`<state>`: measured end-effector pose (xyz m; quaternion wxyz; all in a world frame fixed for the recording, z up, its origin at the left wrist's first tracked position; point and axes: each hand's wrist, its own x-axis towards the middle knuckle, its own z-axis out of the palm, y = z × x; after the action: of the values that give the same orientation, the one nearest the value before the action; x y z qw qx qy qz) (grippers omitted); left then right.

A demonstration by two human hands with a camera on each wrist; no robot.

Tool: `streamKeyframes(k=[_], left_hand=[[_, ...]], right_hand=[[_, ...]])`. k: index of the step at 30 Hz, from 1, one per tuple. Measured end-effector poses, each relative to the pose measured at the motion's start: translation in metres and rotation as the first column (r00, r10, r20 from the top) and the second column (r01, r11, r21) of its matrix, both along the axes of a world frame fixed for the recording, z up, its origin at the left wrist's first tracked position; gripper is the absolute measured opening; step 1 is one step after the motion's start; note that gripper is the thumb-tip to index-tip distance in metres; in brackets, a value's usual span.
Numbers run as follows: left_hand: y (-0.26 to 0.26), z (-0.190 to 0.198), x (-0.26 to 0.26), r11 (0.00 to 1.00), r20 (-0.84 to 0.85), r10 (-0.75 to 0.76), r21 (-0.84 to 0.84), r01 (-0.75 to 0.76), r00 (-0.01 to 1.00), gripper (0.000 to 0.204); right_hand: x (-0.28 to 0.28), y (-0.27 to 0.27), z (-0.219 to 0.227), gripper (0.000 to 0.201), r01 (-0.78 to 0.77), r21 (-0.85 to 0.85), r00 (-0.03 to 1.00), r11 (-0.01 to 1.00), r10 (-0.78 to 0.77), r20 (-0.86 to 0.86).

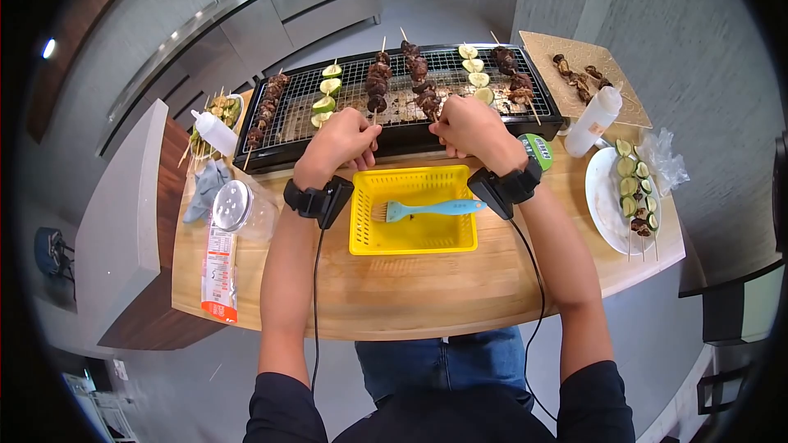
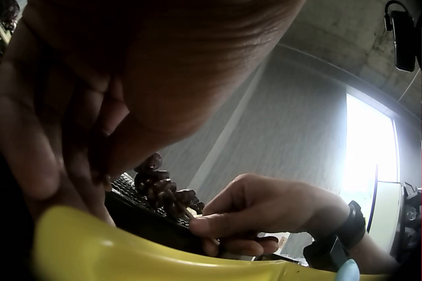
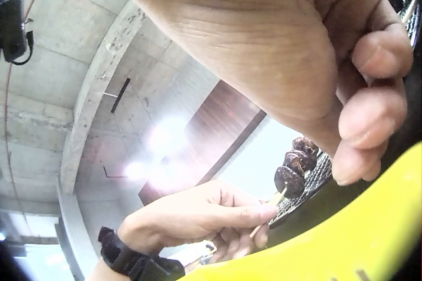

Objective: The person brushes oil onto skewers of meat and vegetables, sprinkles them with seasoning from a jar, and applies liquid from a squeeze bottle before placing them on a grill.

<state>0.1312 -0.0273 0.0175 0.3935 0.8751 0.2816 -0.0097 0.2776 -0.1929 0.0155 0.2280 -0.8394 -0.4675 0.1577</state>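
Note:
Two meat skewers stand out near the middle of the black grill (image 1: 295, 102), their bare stick ends toward the person. My left hand (image 1: 343, 138) pinches the stick of the left meat skewer (image 1: 378, 82) between thumb and finger, as the right wrist view shows from below. The stick of the neighbouring meat skewer (image 1: 419, 74) is held by my right hand (image 1: 474, 127); in the left wrist view, thumb and fingertips close on it beside the dark meat (image 2: 158, 185). Both wrists hover over the far side of a yellow basket (image 1: 414, 249).
A blue basting brush (image 1: 427, 208) lies in the basket. More meat skewers and skewers of green-skinned slices (image 1: 325, 104) are on the grill. At right are a squeeze bottle (image 1: 593, 121), a white plate (image 1: 603, 213) and a board (image 1: 628, 98); at left, a jar (image 1: 246, 209) and another bottle (image 1: 215, 133).

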Motion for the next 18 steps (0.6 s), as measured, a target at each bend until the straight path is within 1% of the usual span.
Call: streamKeyframes(k=[8, 10, 11, 14, 16, 18], left_hand=[[0.0004, 0.0008, 0.0003, 1.0, -0.004, 0.003, -0.004, -0.003, 1.0, 0.038], [-0.0006, 0.0024, 0.0, 1.0, -0.01, 0.002, 0.004, -0.002, 1.0, 0.038], [-0.0003, 0.0021, 0.0001, 1.0, -0.01, 0.002, 0.003, -0.002, 1.0, 0.038], [0.0003, 0.0011, 0.0001, 1.0, -0.009, 0.0, -0.001, 0.0, 1.0, 0.038], [0.0003, 0.0009, 0.0002, 1.0, -0.007, -0.001, -0.003, 0.001, 1.0, 0.038], [-0.0013, 0.0018, -0.0002, 1.0, -0.007, 0.004, 0.005, -0.004, 1.0, 0.038]], right_hand=[[0.0018, 0.0012, -0.0031, 0.024, -0.014, 0.006, 1.0, 1.0, 0.014, 0.028], [0.0016, 0.0013, -0.0046, 0.032, -0.015, 0.058, 1.0, 0.998, 0.013, 0.021], [0.0013, 0.0013, -0.0044, 0.032, -0.016, 0.058, 1.0, 0.998, 0.014, 0.021], [0.0003, 0.0006, -0.0019, 0.031, -0.007, 0.062, 1.0, 0.998, 0.007, 0.001], [-0.0002, 0.0007, 0.0002, 0.023, 0.001, 0.003, 1.0, 1.0, -0.001, 0.015], [-0.0006, 0.0001, 0.0009, 0.023, -0.003, 0.004, 1.0, 1.0, 0.003, 0.015]])
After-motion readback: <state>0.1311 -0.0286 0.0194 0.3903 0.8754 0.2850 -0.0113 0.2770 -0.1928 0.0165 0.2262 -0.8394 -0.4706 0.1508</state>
